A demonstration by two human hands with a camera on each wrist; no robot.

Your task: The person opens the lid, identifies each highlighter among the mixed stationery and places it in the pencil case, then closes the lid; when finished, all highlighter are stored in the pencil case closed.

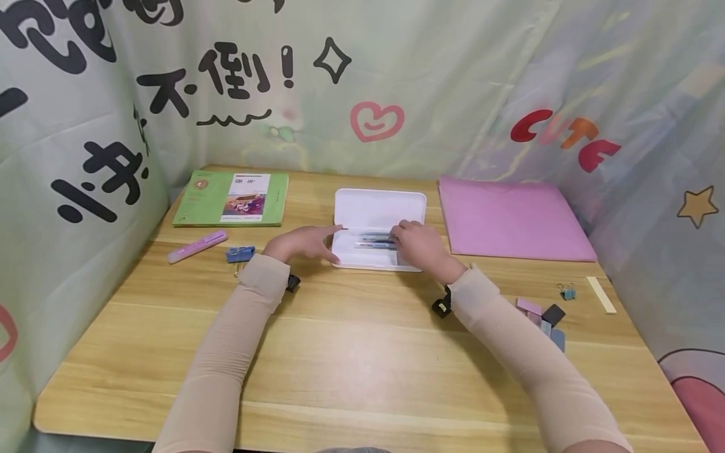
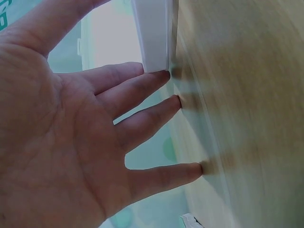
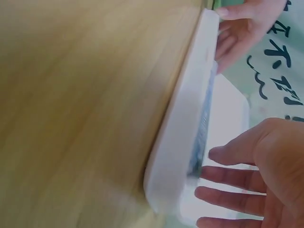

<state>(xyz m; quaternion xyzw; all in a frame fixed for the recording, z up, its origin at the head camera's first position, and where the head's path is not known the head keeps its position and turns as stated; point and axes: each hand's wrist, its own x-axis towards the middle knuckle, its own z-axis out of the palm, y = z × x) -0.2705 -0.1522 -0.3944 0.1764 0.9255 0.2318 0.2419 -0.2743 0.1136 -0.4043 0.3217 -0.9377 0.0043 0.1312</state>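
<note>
A white pencil case (image 1: 370,259) lies on the table with its lid (image 1: 379,209) raised at the back. Several slim pens (image 1: 375,241) lie inside it. My left hand (image 1: 303,243) is at the case's left end, thumb near the front corner. In the left wrist view its fingers are straight and spread, two fingertips (image 2: 156,78) right at the end wall. Over the right part of the case is my right hand (image 1: 421,245). The right wrist view shows its thumb and fingers (image 3: 232,175) extended and apart, close to the pens' ends, gripping nothing.
A green book (image 1: 198,198), a purple highlighter (image 1: 197,246) and a blue clip-like item (image 1: 240,253) lie left. Right are a pink folder (image 1: 515,220), several small blocks (image 1: 552,314), a small binder clip (image 1: 567,291) and a pale strip (image 1: 601,295). A printed curtain (image 1: 447,75) hangs behind.
</note>
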